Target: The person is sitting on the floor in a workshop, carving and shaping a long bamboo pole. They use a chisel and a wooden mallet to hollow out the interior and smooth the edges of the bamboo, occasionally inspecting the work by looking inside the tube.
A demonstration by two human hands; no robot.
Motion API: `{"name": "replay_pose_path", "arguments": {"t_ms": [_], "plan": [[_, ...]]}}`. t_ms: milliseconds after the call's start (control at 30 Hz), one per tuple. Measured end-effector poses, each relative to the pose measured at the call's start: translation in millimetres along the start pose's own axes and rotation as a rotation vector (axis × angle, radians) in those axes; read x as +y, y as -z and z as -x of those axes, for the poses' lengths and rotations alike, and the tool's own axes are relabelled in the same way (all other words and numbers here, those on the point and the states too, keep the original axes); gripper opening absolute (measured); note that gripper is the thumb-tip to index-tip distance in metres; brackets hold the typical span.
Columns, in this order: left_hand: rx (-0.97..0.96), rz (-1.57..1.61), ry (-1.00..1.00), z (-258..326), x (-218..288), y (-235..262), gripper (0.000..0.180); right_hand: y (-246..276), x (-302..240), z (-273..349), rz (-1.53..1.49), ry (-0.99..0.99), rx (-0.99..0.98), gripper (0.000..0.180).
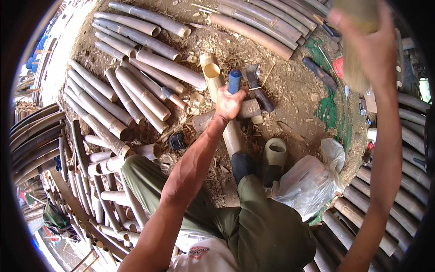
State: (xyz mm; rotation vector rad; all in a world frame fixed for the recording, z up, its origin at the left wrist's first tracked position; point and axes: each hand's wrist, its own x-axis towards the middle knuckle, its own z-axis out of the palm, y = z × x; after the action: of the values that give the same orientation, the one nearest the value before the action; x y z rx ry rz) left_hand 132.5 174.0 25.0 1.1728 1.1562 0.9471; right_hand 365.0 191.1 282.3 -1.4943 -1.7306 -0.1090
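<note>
My left hand (229, 103) is closed around the blue handle of a chisel (234, 81), held upright over a bamboo tube (232, 138); its blade is hidden. An opening is cut in the tube's upper side near the far end. The tube rests across a short log (204, 121), its near end by my dark-shod foot (243, 167). Raised high at the upper right, my right hand (379, 50) grips a thick wooden mallet (355, 68), smeared by motion. A hatchet (260, 90) with a dark handle lies just right of the chisel.
Bamboo tubes (149, 93) lie in rows at left, with a second long-handled tool (172, 97) among them. More bamboo (258, 34) lies at the back and right. Near my foot are an empty shoe (274, 154) and a clear plastic bag (308, 183). Shavings litter the ground.
</note>
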Motion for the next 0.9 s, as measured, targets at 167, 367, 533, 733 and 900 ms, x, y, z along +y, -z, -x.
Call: {"name": "replay_pose_path", "arguments": {"t_ms": [167, 367, 533, 733, 900], "plan": [[0.016, 0.074, 0.058, -10.3, -6.8, -6.2, 0.014, -19.0, -9.4, 39.5, 0.129, -0.293, -0.602, 0.091], [-0.047, 0.16, 0.202, -12.0, 5.0, 17.6, 0.016, -16.5, 0.3, 93.0, -0.187, -0.225, -0.628, 0.1], [0.371, 0.33, -0.161, 24.1, 49.8, 45.2, 0.016, -3.7, 30.9, 244.9, -0.671, -1.016, -0.442, 0.074], [0.146, -0.745, -0.599, 63.1, 46.3, 73.6, 0.04, 5.1, -4.3, 426.5, -0.807, -1.602, -0.369, 0.062], [-0.481, -0.553, -0.639, 114.5, 1.2, 26.1, 0.019, 24.4, -54.4, 469.1, -1.4, -2.16, 0.021, 0.042]]}}
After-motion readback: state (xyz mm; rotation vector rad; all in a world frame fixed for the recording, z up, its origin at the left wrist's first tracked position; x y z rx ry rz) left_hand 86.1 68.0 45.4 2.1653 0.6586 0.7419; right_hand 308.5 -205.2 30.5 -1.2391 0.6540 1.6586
